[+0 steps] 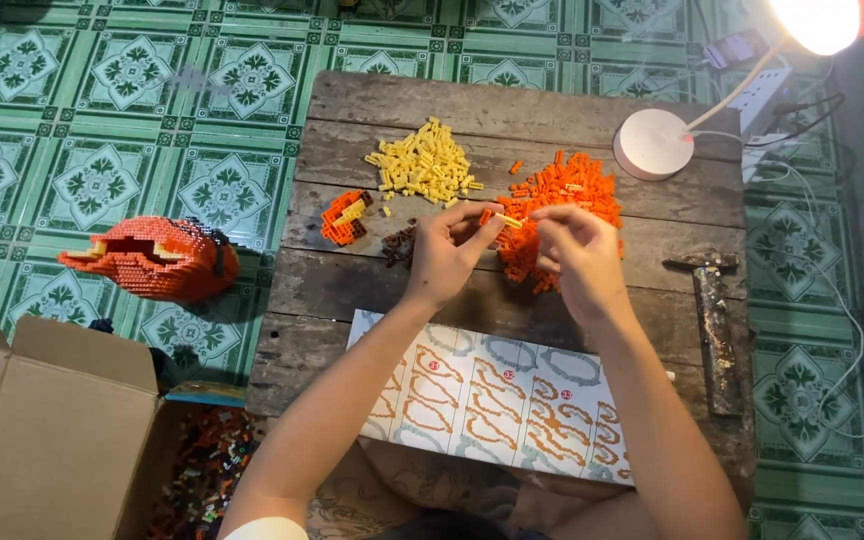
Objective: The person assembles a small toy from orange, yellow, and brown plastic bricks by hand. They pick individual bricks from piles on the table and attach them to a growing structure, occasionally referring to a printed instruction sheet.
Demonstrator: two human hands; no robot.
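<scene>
My left hand [447, 250] and my right hand [580, 252] meet over the wooden table [512, 100], pinching between them a small yellow and orange brick piece [504, 218]. Just behind the hands lies a heap of orange bricks [562, 200]. A heap of pale yellow bricks [422, 160] sits further back left. A small orange and yellow built section [344, 216] rests at the left, with a little pile of dark brown bricks [399, 245] beside my left hand.
A printed instruction sheet [492, 395] lies at the near edge. A rusty hammer [714, 325] is at the right, a white lamp base [654, 143] at the back right. On the tiled floor are an orange brick model [152, 258] and a cardboard box [52, 430].
</scene>
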